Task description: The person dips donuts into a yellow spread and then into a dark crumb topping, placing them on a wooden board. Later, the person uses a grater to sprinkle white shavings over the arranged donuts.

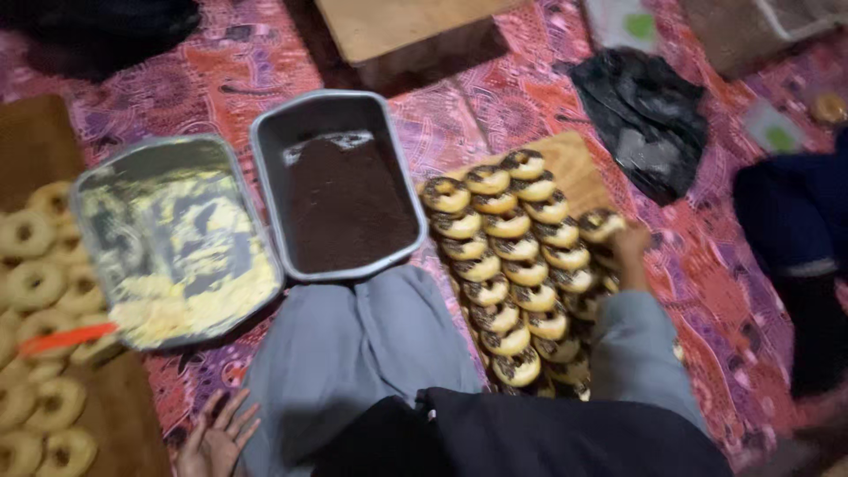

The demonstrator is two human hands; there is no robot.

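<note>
Right hand (629, 243), reaching out from a grey sleeve, closes its fingers on one chocolate-topped doughnut (601, 223) at the far right edge of the wooden board (579, 159); the fingertips are hidden behind the doughnut and blurred by motion. Left hand (216, 435) rests palm-up and empty near the lower edge, fingers spread loosely, its wrist cut off by the frame. Topped doughnuts (505, 265) lie in overlapping columns on the board: three columns are clear, roughly two dozen pieces in all, though an exact count fails because the nearest pieces disappear behind the person's grey-clad knee (353, 353) and right sleeve. Two metal trays stand side by side, touching, just left of the board: the chocolate-sprinkle tray (340, 190), about half filled with dark crumbs, and the pale-topping tray (177, 238), with yellowish shreds heaped at its near end. Plain doughnuts (35, 283) fill the left margin, about a dozen visible, several cropped by the frame or covered by the pale-topping tray. An orange-handled tool (66, 338) lies across them, its working end hidden. A black plastic bag (645, 115) lies on the patterned cloth (495, 106) beyond the board. At far right a dark-clothed figure (795, 238) is too blurred to make out.
</note>
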